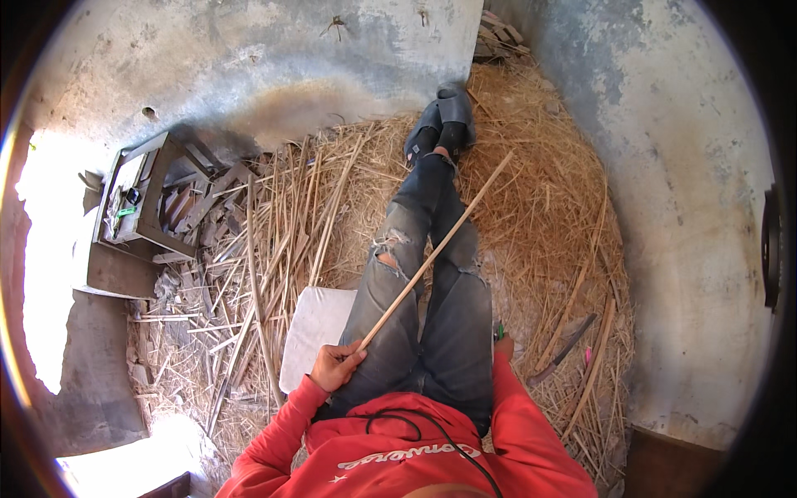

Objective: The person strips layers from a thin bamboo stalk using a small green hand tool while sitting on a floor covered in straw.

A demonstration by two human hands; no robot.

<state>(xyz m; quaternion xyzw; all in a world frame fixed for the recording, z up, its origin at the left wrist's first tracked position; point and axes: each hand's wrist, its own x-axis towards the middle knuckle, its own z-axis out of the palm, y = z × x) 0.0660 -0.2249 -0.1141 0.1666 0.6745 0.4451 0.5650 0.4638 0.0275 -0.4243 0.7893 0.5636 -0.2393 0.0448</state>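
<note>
My left hand (pixel 334 366) is closed around the lower end of a long, thin wooden stick (pixel 436 249). The stick slants up and to the right across my legs, its far tip beyond my right knee. Beside my right thigh, low by the floor, is my right hand (pixel 503 347), with its fingers curled and partly hidden. A small green-and-dark thing (pixel 500 331) shows at that hand, too small to name. To its right, a long dark-bladed knife (pixel 573 339) lies on the straw.
Wood shavings (pixel 540 224) cover the floor, with several long sticks (pixel 286 241) piled at left. A small wooden table (pixel 137 199) stands by the left wall with small items on it. A pale cushion (pixel 309 328) lies beside my left leg. Walls (pixel 689 183) rise ahead and at right.
</note>
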